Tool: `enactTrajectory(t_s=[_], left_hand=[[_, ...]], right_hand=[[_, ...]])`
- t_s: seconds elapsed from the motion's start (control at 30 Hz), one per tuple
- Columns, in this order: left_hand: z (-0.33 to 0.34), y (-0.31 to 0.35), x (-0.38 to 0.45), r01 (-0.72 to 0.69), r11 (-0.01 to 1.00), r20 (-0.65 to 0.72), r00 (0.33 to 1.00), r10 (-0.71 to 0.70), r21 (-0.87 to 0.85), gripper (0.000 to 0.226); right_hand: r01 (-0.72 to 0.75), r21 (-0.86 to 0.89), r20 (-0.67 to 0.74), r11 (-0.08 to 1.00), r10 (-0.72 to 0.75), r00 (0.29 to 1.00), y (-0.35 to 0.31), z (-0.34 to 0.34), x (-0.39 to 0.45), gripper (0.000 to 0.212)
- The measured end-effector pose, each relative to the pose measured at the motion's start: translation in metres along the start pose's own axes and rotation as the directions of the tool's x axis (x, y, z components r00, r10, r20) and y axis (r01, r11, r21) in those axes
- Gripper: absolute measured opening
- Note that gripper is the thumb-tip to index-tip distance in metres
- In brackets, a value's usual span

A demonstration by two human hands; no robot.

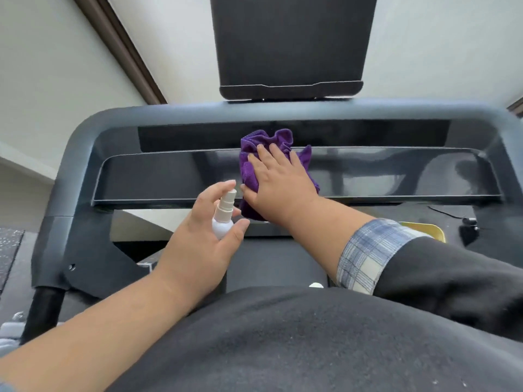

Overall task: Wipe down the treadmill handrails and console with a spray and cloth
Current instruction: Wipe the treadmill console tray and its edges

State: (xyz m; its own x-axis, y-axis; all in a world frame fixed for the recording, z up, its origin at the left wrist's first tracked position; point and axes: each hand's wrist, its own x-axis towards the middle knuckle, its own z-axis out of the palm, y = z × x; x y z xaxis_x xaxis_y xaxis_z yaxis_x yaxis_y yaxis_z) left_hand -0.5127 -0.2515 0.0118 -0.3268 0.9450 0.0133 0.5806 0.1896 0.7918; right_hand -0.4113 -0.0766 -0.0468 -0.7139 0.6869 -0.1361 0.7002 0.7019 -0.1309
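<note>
So the right hand point(278, 182) is flat with fingers spread, pressing a bunched purple cloth point(249, 168) onto the glossy black console panel point(158, 176) of the treadmill, so no real grip there, just an open palm. Just left of and below it, the left hand point(203, 239) has a curled grip round a small white spray bottle point(223, 219), index finger up over the nozzle. Past the cloth sits a dark screen point(291, 43)

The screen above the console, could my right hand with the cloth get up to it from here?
Probably yes. The right hand presses the purple cloth on the console panel, and nothing stands between it and the screen above.
</note>
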Motion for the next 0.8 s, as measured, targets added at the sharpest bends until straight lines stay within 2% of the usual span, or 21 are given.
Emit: enactTrajectory(t_s=[0.1, 0.2, 0.37, 0.47, 0.67, 0.8], left_hand=[[0.030, 0.022, 0.014, -0.018, 1.000, 0.046, 0.999, 0.018, -0.014, 0.063], [0.061, 0.044, 0.024, -0.008, 0.999, 0.110, 0.994, 0.014, -0.051, 0.052], [0.102, 0.076, 0.041, -0.014, 0.998, 0.162, 0.987, 0.025, -0.066, 0.056], [0.116, 0.089, 0.045, -0.015, 0.999, 0.182, 0.983, 0.022, -0.038, 0.057], [0.125, 0.097, 0.039, -0.013, 1.000, 0.148, 0.989, 0.011, 0.009, 0.056], [0.131, 0.103, 0.033, 0.001, 1.000, 0.140, 0.990, -0.004, 0.020, 0.054]], right_hand=[[-0.055, 0.019, -0.005, 0.998, 0.055, 0.998, 0.048, -0.003, -0.021, 0.085], [-0.128, 0.042, 0.001, 0.991, 0.128, 0.992, 0.102, -0.009, -0.047, 0.085], [-0.267, 0.043, 0.002, 0.963, 0.267, 0.964, 0.192, -0.024, -0.093, 0.087], [-0.301, 0.025, 0.019, 0.953, 0.300, 0.954, 0.226, -0.030, -0.111, 0.088], [-0.295, -0.034, 0.016, 0.955, 0.296, 0.955, 0.216, -0.022, -0.102, 0.088], [-0.145, -0.023, 0.030, 0.989, 0.146, 0.989, 0.182, -0.017, -0.080, 0.088]])
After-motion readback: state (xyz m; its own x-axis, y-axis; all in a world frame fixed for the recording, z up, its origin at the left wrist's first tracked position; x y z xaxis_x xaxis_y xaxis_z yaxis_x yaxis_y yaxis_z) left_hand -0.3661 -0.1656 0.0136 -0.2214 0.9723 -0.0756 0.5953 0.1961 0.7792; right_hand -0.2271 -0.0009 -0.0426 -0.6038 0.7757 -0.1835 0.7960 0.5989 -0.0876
